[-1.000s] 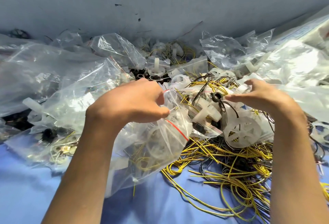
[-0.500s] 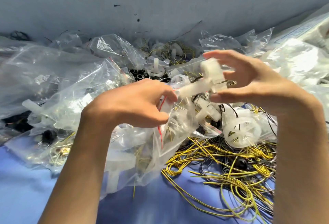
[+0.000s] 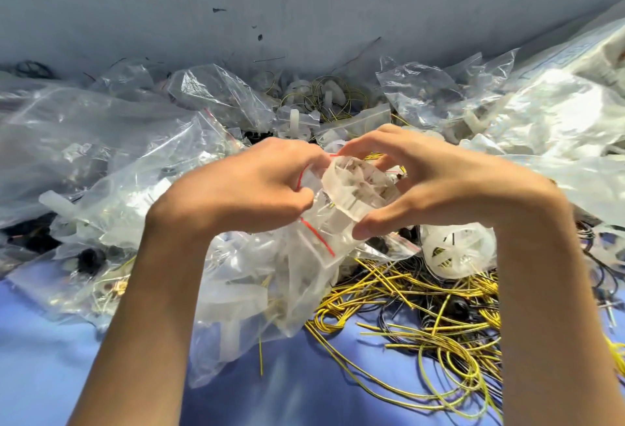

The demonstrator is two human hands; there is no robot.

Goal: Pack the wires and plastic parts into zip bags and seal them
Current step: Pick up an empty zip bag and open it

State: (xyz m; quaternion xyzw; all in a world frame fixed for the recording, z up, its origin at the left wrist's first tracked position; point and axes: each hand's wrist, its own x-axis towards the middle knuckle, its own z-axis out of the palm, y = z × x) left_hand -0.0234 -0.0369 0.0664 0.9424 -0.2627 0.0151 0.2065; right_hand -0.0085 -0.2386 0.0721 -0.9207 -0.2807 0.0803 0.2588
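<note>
The left hand [image 3: 243,192] pinches the mouth of a clear zip bag [image 3: 247,290]. The right hand [image 3: 439,185] grips a white plastic wheel [image 3: 355,185] at that opening. Yellow wires [image 3: 422,293] lie near the blue bench's [image 3: 304,391] front edge.

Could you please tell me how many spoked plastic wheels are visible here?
2: the held wheel in the right hand at the zip bag mouth; the loose wheel on the yellow wires. More may be hidden inside bags.

Bright daylight from right, bag glare, wide-angle edge bending
</note>
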